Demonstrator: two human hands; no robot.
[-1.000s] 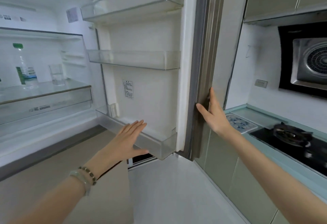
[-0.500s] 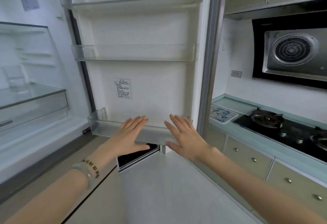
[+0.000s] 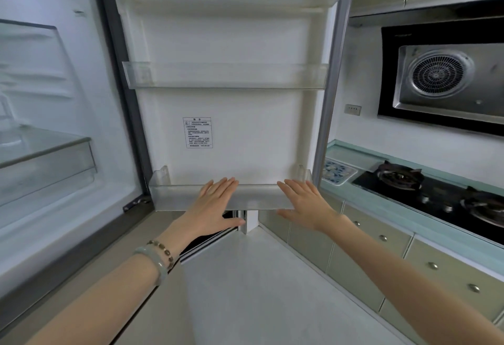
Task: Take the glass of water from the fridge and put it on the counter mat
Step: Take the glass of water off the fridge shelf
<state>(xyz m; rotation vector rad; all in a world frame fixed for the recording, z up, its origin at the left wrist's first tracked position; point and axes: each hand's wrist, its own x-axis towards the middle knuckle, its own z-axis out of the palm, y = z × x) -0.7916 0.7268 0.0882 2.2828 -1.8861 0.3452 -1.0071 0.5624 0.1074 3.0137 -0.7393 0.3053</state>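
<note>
Head view: left hand (image 3: pixel 215 205), right hand (image 3: pixel 305 202) flat, empty, before fridge door bin (image 3: pixel 256 197).

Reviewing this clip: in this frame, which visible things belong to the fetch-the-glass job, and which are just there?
Part of the job:
- left hand, open, empty
- right hand, open, empty
- open fridge door
- fridge shelf
- patterned counter mat
The glass itself cannot be made out in this frame.

Just there:
- gas hob
- extractor hood
- drawers
- wall socket
</note>
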